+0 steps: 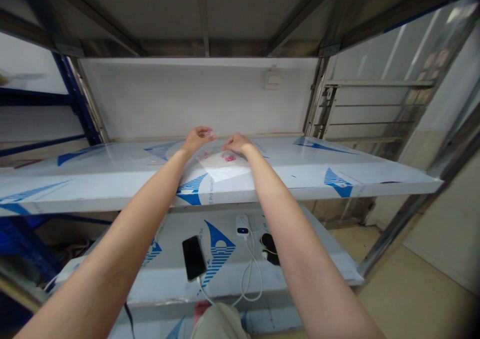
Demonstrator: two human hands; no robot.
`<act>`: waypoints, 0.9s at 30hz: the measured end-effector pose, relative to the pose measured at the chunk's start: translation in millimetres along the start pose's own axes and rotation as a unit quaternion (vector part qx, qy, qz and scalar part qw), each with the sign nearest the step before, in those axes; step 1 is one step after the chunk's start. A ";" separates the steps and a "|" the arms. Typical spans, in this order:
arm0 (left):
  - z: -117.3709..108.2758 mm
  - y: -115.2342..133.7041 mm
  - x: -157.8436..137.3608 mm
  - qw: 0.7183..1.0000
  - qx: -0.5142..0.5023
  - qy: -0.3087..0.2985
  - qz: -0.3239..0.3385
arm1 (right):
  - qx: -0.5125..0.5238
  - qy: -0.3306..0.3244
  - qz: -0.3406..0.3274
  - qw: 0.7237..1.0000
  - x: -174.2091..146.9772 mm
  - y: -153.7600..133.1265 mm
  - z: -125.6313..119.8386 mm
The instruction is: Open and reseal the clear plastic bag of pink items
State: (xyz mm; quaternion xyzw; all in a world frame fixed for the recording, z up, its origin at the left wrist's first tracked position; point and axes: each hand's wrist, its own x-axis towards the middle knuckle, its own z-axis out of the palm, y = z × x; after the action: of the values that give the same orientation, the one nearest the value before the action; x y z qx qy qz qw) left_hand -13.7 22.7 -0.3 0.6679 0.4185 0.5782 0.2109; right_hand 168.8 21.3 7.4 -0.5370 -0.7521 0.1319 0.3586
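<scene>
Pink cluster (230, 158) lies just on the near side of the right hand (234, 144), on a white sheet (225, 171) that rests on the shelf (285, 179) between the two forearms. What the cluster is made of is too small to tell. The left hand (200, 138) is raised a little above the sheet's far left corner, thumb and fingers pinched together on a clear scrap (210, 134). The right hand is bent down over the sheet's far edge, fingertips drawn close together by the cluster; whether they grip anything I cannot tell. The hands are near each other but apart, with a narrow gap between. Blue print marks the shelf's film on either side of them. Well below the hands, on a lower shelf (168, 279), a phone (194, 258) lies between the forearms, nearer the left one, with a white cable (252, 279) at its near end. A white device (242, 225) with a small lit display lies below the right hand, and a black item (270, 249) sits beside the right forearm, partly hidden by it.
</scene>
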 end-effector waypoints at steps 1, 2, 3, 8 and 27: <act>0.6 0.8 -0.4 1.000 0.002 -0.001 -0.001 | 0.008 0.009 0.008 1.000 0.0 -2.6 -1.7; 1.5 1.7 -0.7 1.000 0.003 -0.005 -0.003 | 0.018 0.022 0.011 1.000 0.4 -4.9 -3.0; 2.6 2.5 -1.1 1.000 0.003 -0.010 -0.003 | 0.032 0.040 0.008 0.999 1.0 -6.9 -3.8; 8.9 6.1 -3.9 0.998 0.000 -0.056 0.006 | 0.100 0.092 -0.053 0.989 5.6 -10.3 -1.3; 10.4 6.6 -3.4 0.998 0.020 -0.041 0.041 | 0.084 0.062 -0.109 0.989 -0.3 -13.3 1.7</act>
State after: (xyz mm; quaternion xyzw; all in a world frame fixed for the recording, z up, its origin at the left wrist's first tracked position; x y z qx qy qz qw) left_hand -1.7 18.4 0.2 0.7118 0.3933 0.5499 0.1905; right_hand 158.2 16.2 13.9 -0.4273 -0.7686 0.1213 0.4603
